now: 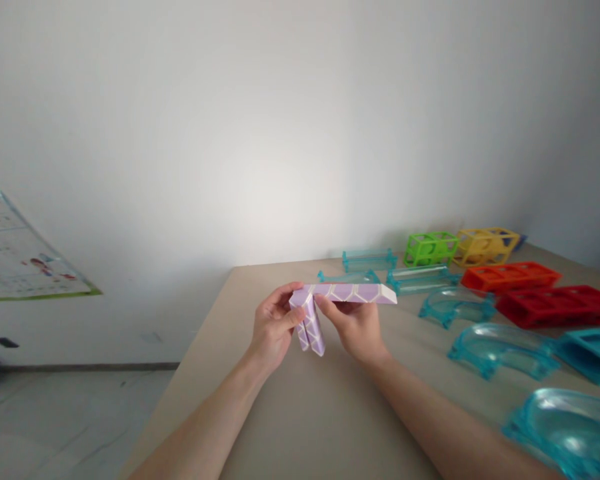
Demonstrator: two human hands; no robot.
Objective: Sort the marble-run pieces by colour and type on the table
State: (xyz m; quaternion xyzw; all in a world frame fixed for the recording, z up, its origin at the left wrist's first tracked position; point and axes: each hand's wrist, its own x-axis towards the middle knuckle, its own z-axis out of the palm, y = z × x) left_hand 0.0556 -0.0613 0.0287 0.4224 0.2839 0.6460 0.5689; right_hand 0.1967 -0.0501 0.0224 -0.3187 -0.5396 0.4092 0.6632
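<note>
Both hands hold a purple twisting snake puzzle with pale lines across its faces, above the table. One long straight section points to the right and ends in a slanted tip. Two shorter sections hang side by side from its left end. My left hand is closed around the left end, thumb pressed on the shorter sections. Below the long section, my right hand grips it, with the thumb near the bend. Most of the right fingers are hidden behind the puzzle.
The beige table meets a white wall. On its right stand clear teal curved track pieces, straight teal pieces, a green frame block, a yellow one, red blocks and a blue block. A poster hangs left.
</note>
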